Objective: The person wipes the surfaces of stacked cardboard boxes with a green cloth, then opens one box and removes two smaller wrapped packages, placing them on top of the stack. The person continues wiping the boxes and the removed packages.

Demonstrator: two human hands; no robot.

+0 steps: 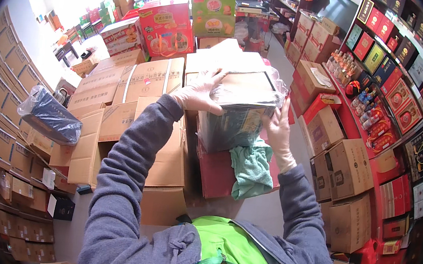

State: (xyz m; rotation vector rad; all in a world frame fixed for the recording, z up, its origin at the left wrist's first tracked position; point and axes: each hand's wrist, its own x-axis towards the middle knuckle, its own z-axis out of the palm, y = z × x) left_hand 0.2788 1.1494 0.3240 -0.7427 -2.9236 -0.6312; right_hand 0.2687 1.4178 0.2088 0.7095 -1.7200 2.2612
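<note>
A dark box in clear plastic wrap [229, 128] is between my two gloved hands, resting on a dark red box [214, 173]. My left hand [201, 91] lies spread over its upper left edge, thumb along the near side. On the opposite side, my right hand [277, 129] presses against the near right corner, fingers pointing up. Loose plastic film [277, 86] bunches at the far right corner. A green cloth [252, 168] drapes over the red box, just below the wrapped box. Its underside and far side are hidden.
Left of the wrapped box are large cardboard cartons [149, 74], one with raised flaps [86, 149]. A plastic-bagged dark box [51, 115] sits farther left. Cartons [352, 163] and a red shelf with bottles [365, 102] line the right side. Snack boxes [166, 29] stand behind.
</note>
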